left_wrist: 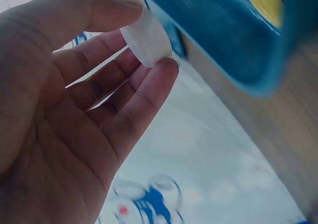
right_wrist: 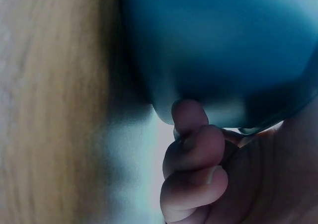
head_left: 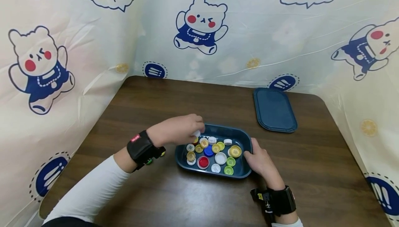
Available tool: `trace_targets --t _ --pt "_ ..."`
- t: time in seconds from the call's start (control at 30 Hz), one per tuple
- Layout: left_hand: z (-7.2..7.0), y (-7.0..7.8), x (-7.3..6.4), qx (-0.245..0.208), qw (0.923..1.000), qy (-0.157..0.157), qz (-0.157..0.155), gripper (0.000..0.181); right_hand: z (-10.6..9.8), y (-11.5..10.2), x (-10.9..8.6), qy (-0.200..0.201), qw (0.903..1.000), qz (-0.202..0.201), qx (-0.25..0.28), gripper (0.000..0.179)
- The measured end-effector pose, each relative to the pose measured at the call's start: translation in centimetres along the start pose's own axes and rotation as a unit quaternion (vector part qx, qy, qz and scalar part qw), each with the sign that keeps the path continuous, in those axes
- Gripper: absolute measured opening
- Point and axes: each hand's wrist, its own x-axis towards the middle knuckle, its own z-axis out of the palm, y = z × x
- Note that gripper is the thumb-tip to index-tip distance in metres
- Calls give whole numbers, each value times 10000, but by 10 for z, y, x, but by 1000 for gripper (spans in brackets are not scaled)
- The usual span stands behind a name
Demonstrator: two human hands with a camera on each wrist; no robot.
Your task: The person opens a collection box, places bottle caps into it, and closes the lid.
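Between thumb and fingertip, my left hand [head_left: 176, 129] pinches a white bottle cap [left_wrist: 148, 37], held over the far left corner of a dark blue tray [head_left: 215, 175]. Inside the tray lie many caps in white, yellow, green, red and blue, among them a red cap [head_left: 203, 162] and a large white cap [head_left: 220, 158]. My right hand [head_left: 260, 159] grips the tray's right end, thumb at the rim. In the right wrist view its curled fingers [right_wrist: 196, 149] sit against the tray's outer wall.
A short stack of flat blue trays [head_left: 275, 111] lies at the back right of the brown wooden table [head_left: 311, 171]. Partly hidden by my left wrist are a green cap [head_left: 149, 161] and a yellow one [head_left: 162, 154]. A printed curtain [head_left: 249, 29] surrounds the table's back and sides.
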Motion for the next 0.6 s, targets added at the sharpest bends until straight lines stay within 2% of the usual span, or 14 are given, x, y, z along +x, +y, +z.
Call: trace_targets --t 0.1,0.33,0.47,0.6 --pt "4 15 14 34 9994 -196 283 28 0 1 -1 -30 10000 19 -18 52" --pt "19 37 46 185 9940 -633 872 30 -1 3 1 18 10000 22 -57 53" --pt "28 47 59 231 9895 -855 1145 33 0 3 1 31 9999 33 -101 52" --pt "36 52 67 124 9868 -1037 1238 33 -1 2 1 25 9999 38 -129 52"
